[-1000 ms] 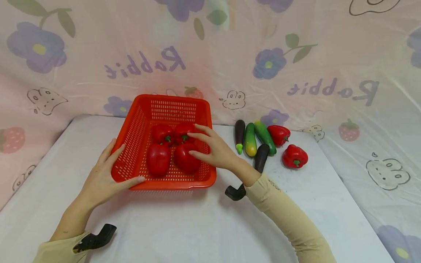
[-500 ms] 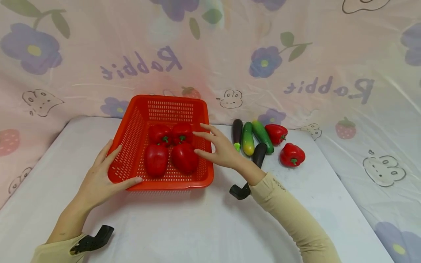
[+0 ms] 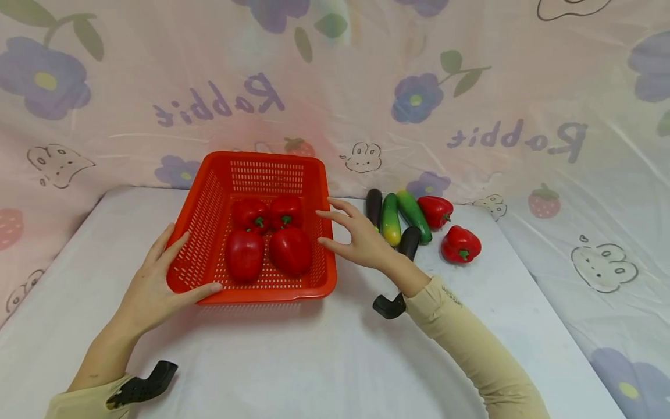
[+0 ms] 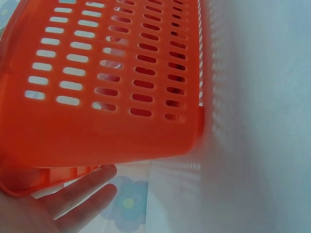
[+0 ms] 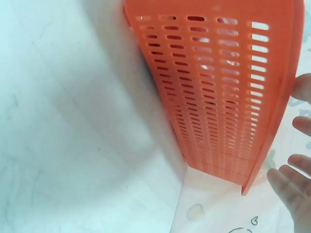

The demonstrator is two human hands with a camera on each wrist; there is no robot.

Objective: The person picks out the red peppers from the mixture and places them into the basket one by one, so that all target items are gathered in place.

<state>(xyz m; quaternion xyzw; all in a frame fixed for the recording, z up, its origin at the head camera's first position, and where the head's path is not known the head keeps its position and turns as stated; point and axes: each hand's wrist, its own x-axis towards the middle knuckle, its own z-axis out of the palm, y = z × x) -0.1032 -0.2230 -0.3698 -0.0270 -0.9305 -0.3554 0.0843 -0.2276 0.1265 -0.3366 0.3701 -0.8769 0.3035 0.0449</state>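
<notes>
Drew the right hand (image 3: 361, 237) from over the glossy, blocky red peppers (image 3: 290, 251) to the right rim of the slotted orange-red plastic basket (image 3: 262, 295), fingers spread, thumb at the edge. Rest the left hand (image 3: 148, 294) splayed at the near left corner, thumb over the rim, fingers along the outer wall. Count four peppers inside. See two lobed peppers (image 3: 456, 244) at the right of the matte white tabletop (image 3: 293, 361), beside long green vegetables (image 3: 413, 216) and smooth, dark eggplants (image 3: 374, 205).

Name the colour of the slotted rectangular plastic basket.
The slotted rectangular plastic basket is bright orange-red; the head view shows it best.
</notes>
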